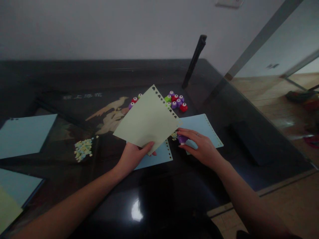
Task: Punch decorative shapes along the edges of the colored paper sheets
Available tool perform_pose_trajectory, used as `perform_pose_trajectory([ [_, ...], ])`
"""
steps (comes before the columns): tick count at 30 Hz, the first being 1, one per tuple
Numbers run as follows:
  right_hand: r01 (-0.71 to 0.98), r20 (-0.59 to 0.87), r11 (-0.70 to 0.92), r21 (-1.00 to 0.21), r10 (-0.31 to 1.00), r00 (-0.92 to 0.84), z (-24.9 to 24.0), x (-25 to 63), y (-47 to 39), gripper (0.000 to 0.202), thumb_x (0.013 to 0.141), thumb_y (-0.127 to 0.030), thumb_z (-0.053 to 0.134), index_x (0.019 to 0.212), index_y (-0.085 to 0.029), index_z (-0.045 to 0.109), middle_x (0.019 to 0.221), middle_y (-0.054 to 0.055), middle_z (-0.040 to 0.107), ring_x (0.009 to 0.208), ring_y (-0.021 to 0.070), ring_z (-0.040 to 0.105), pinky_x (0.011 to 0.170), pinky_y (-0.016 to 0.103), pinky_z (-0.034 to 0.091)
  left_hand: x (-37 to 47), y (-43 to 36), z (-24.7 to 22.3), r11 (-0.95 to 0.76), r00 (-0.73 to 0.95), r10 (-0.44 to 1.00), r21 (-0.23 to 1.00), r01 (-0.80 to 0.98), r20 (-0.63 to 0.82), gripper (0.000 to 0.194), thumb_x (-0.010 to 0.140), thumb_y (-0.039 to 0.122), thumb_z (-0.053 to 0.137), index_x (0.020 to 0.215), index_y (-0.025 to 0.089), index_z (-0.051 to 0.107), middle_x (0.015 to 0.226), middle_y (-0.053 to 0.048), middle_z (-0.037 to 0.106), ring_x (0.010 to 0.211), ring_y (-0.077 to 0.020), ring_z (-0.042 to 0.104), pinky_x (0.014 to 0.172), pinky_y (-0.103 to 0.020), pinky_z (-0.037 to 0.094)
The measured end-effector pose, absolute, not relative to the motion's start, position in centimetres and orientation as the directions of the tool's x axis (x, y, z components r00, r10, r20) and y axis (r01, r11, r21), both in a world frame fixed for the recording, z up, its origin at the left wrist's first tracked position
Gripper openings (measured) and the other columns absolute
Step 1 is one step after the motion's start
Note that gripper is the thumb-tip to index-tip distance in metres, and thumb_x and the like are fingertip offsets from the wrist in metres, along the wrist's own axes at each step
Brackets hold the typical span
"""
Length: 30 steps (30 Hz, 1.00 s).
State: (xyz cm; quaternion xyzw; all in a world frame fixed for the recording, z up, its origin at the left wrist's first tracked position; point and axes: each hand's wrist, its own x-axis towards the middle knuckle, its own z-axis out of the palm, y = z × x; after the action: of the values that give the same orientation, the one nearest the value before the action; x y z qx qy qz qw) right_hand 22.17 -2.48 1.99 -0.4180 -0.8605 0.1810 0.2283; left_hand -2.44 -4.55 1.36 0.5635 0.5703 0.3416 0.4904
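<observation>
My left hand (136, 156) is closed on the lower edge of a pale yellow-green sheet of paper (149, 121), thumb on top. Small shapes, hearts and stars among them, are cut in a row along the sheet's upper right edge. Between the fingers of my right hand (199, 144) is a purple craft punch (182, 138), close to the sheet's right corner; whether the paper sits in its slot I cannot tell. Under and beside my hands lie two light blue sheets, one on the left (154, 159) and one on the right (206, 127), with punched edges.
Behind the held sheet stand several purple, red and green craft punches (175, 99). A heap of paper bits (83, 148) lies on the dark glossy table (104, 199). More blue sheets (27, 132) rest at the left. A black upright stick (195, 59) rises at the back.
</observation>
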Motion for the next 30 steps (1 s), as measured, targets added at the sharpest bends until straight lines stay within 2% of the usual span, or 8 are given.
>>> perform_pose_trajectory([
  [8,0.641,0.258,0.556,-0.528,0.825,-0.503,2.2,21.9,-2.6,0.04,0.083,-0.018,0.06,0.123,-0.018,0.053,0.115,0.01,0.064,0.107,0.0205,0.06,0.092,0.036,0.049,-2.5,-4.6,1.0,0.114,0.114,0.981,0.947,0.3,-0.155,0.022,0.077,0.032,0.056,0.068,0.014,0.062,0.054,-0.007,0.068,0.057,-0.0181,0.063,0.067,-0.031,0.051],
  [17,0.644,0.316,0.486,-0.59,0.874,-0.369,2.3,22.1,-2.2,0.033,0.081,-0.031,0.065,0.111,-0.017,0.059,0.1,0.008,0.065,0.086,0.0194,0.062,0.077,0.033,0.051,-2.6,-4.5,1.1,0.129,0.103,0.981,0.953,0.275,-0.162,0.023,0.077,0.034,0.056,0.067,0.015,0.062,0.053,-0.006,0.067,0.057,-0.0179,0.063,0.064,-0.029,0.049],
  [20,0.628,0.28,0.434,-0.646,0.9,-0.335,2.3,22.0,-2.2,0.034,0.083,-0.033,0.061,0.115,-0.019,0.059,0.097,0.007,0.064,0.074,0.0165,0.06,0.068,0.031,0.051,-2.5,-4.5,1.1,0.145,0.075,0.983,0.965,0.218,-0.165,0.021,0.075,0.035,0.059,0.071,0.014,0.061,0.054,-0.005,0.067,0.054,-0.0177,0.061,0.06,-0.029,0.048],
  [25,0.509,0.193,0.317,-0.8,0.94,-0.282,2.3,22.1,-1.9,0.025,0.09,-0.032,0.048,0.107,-0.021,0.063,0.098,0.007,0.064,0.078,0.0156,0.061,0.06,0.027,0.05,-2.7,-4.3,0.6,0.159,0.028,0.986,0.974,0.159,-0.166,0.023,0.073,0.035,0.062,0.065,0.014,0.06,0.052,-0.006,0.066,0.056,-0.0181,0.062,0.06,-0.028,0.048],
  [28,0.394,0.108,0.183,-0.901,0.973,-0.205,2.1,22.2,-1.5,0.024,0.084,-0.033,0.056,0.104,-0.021,0.062,0.092,0.005,0.063,0.068,0.0133,0.059,0.055,0.026,0.052,-2.9,-4.2,-0.2,0.172,-0.012,0.985,0.982,0.081,-0.172,0.023,0.073,0.035,0.065,0.07,0.013,0.061,0.052,-0.005,0.066,0.054,-0.0174,0.061,0.057,-0.027,0.047],
  [30,0.337,0.091,0.149,-0.93,0.979,-0.18,2.2,22.4,-1.2,0.027,0.077,-0.032,0.065,0.102,-0.021,0.062,0.092,0.004,0.062,0.069,0.0138,0.06,0.057,0.027,0.054,-3.1,-4.0,-0.6,0.175,-0.029,0.984,0.985,0.003,-0.174,0.025,0.072,0.035,0.066,0.075,0.011,0.063,0.054,-0.006,0.067,0.052,-0.0169,0.061,0.056,-0.027,0.048],
])
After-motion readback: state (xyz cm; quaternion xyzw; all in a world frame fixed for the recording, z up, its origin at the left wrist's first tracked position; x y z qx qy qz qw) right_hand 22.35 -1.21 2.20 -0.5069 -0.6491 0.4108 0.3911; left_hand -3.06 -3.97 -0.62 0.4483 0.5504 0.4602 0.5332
